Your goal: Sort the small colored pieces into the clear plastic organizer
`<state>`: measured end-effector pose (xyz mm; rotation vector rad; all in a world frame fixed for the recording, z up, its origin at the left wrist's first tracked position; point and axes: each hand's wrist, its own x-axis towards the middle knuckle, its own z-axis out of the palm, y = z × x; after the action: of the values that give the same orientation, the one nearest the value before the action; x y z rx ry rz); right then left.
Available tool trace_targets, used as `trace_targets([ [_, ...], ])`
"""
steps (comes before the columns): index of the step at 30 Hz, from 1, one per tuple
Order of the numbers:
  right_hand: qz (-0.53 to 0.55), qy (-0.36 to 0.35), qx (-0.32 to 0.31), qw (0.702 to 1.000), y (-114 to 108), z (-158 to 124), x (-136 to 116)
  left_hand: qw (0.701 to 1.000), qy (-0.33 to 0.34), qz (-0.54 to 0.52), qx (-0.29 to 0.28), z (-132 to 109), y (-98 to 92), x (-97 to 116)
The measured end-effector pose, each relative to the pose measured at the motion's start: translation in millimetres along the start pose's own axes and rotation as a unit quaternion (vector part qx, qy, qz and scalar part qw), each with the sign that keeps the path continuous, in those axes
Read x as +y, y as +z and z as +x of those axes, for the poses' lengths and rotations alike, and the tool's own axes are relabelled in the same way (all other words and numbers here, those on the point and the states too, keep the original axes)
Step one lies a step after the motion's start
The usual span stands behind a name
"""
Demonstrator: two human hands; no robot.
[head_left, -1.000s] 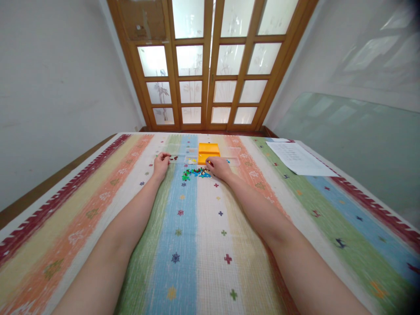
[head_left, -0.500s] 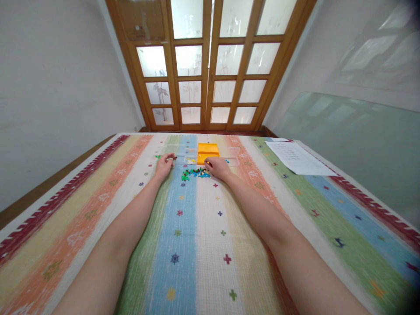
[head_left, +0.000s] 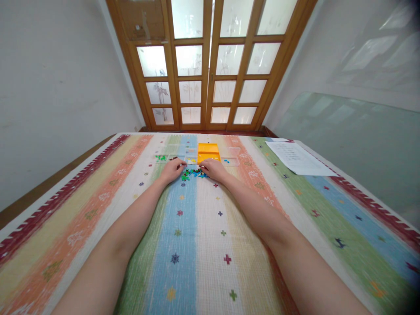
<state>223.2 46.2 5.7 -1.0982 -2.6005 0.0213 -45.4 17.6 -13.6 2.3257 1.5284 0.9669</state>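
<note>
A pile of small green, blue and dark pieces (head_left: 193,174) lies on the striped cloth. My left hand (head_left: 173,169) is at the pile's upper left, its fingers pinched together; anything between them is too small to make out. At the upper right of the pile, my right hand (head_left: 211,169) has its fingertips pressed together, their contents hidden. Behind the hands stands an open orange box (head_left: 208,149). Clear trays flank it: green pieces (head_left: 160,158) and dark pieces lie in the left one, a few blue pieces (head_left: 226,161) in the right one.
Printed white sheets (head_left: 298,158) lie at the right on the striped tablecloth (head_left: 210,240). Beyond the far table edge are wood-framed glass doors (head_left: 206,78). A pale glass panel (head_left: 354,144) leans by the right wall.
My left hand has moved right, from the left tray to the pile, uncovering green and dark pieces. My right hand has shifted slightly left.
</note>
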Motion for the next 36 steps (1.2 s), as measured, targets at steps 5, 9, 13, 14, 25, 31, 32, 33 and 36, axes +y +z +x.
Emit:
trace_targets([
  [5, 0.005, -0.008, 0.003, 1.0, -1.0, 0.8, -6.7, 0.998, 0.045, 0.027, -0.042, 0.7, 3.8, 14.1],
  [9, 0.012, -0.025, 0.003, 1.0, -1.4, 2.5, -13.2, 0.996, 0.054, 0.052, -0.052, 0.6, 5.5, 17.1],
  [13, 0.015, -0.053, 0.002, 0.998, 1.4, 4.2, -16.1, 0.997, 0.039, 0.061, -0.03, 0.8, 4.9, 14.0],
  [14, 0.018, -0.061, 0.001, 0.998, 2.4, 4.4, -16.1, 0.997, 0.037, 0.062, -0.024, 1.0, 4.6, 13.2],
  [25, 0.045, -0.075, -0.002, 0.996, 1.9, 3.2, -12.9, 0.995, 0.034, 0.091, -0.03, 2.0, 3.7, 9.0],
  [31, 0.068, -0.027, -0.011, 0.997, -11.3, 4.8, 1.6, 0.995, 0.041, 0.086, -0.027, 1.9, 4.4, 2.9],
  [32, 0.075, -0.019, -0.025, 0.997, -13.0, 5.7, 3.4, 0.995, 0.042, 0.086, -0.027, 1.9, 4.8, 2.3],
  [33, 0.08, -0.013, -0.041, 0.996, -14.3, 6.6, 4.7, 0.995, 0.041, 0.085, -0.027, 1.9, 5.2, 1.8],
  [36, 0.083, -0.004, -0.082, 0.993, -15.9, 8.2, 7.7, 0.996, 0.038, 0.071, -0.022, 1.7, 5.7, 0.7],
])
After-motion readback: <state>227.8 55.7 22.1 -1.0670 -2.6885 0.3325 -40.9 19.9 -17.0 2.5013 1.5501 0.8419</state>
